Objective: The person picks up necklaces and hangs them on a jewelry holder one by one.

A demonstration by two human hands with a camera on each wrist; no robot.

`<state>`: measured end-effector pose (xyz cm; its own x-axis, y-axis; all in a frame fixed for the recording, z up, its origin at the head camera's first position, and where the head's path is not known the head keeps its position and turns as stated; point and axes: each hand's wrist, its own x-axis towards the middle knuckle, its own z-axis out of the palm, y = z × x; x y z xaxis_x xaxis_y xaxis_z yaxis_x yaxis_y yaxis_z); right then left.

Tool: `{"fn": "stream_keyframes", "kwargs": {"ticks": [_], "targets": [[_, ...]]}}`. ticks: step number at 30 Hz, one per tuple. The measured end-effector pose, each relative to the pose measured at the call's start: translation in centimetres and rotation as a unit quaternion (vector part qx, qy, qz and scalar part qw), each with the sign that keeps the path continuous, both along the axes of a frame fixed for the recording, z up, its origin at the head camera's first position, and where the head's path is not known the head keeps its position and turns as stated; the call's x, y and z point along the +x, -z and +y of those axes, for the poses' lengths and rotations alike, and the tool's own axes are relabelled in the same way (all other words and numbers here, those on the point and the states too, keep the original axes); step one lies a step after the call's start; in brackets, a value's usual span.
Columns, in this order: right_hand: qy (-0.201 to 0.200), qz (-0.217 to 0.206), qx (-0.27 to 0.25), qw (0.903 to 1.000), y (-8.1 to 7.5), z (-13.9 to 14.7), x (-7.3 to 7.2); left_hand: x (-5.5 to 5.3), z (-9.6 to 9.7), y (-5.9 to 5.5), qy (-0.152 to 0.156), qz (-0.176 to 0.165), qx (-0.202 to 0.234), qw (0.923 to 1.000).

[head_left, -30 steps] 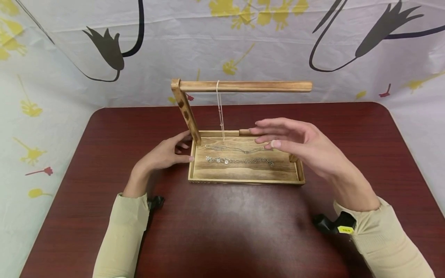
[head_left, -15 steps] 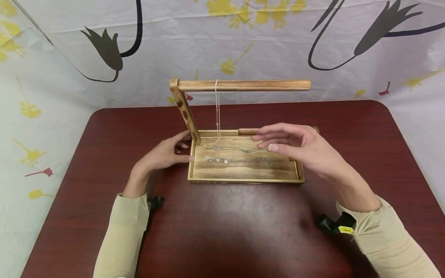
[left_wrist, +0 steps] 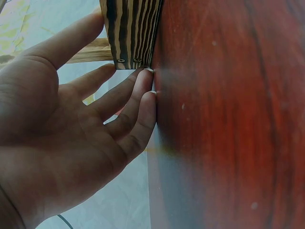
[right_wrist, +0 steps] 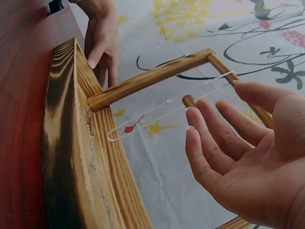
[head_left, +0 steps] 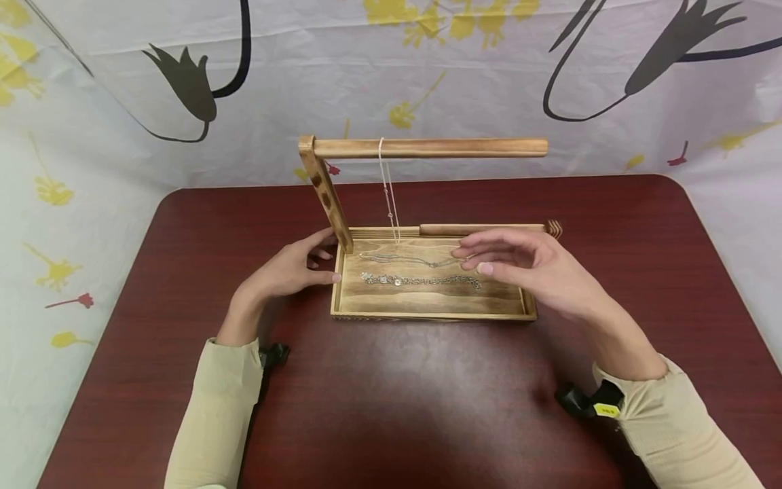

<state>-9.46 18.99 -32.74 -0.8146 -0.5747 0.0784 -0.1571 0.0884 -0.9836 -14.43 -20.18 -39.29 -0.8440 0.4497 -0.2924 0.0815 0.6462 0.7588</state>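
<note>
Near the middle of the view, the wooden tray (head_left: 421, 307) sits on the worktop (head_left: 391, 407). A thick silver chain (head_left: 421, 281) runs across its floor, with a thinner chain (head_left: 432, 264) just beside it towards twelve o'clock. From the tray's ten o'clock corner rises a wooden post (head_left: 326, 195), bearing a level bar (head_left: 458, 147). Over the bar hangs a pale, fine necklace (head_left: 386, 192), towards eleven o'clock of the tray's centre. A second bar (head_left: 482, 229) shows against the back edge at one o'clock.

At nine o'clock the left hand (head_left: 291, 268) touches the tray's end wall, its fingers spread and gently bent, not wrapped around anything. At three o'clock the right hand (head_left: 540, 268) hovers over the tray's end, fingers loosely extended and apart from the thumb, with nothing visible in its grasp.

Beyond the worktop, towards twelve, hangs a white flower-print cloth (head_left: 318, 75).
</note>
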Motion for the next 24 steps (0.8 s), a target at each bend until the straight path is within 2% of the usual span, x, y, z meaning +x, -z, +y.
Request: {"fn": "stream_keyframes", "kwargs": {"ticks": [9, 24], "targets": [[0.028, -0.003, 0.053, 0.9982, 1.3, 0.5, 0.2, -0.1, -0.1, 0.0, 0.002, 0.001, 0.001, 1.0], [0.048, -0.009, 0.068, 0.9965, 3.5, 1.0, 0.0, -0.1, -0.2, 0.2, 0.004, -0.002, 0.013, 0.9999]]}}
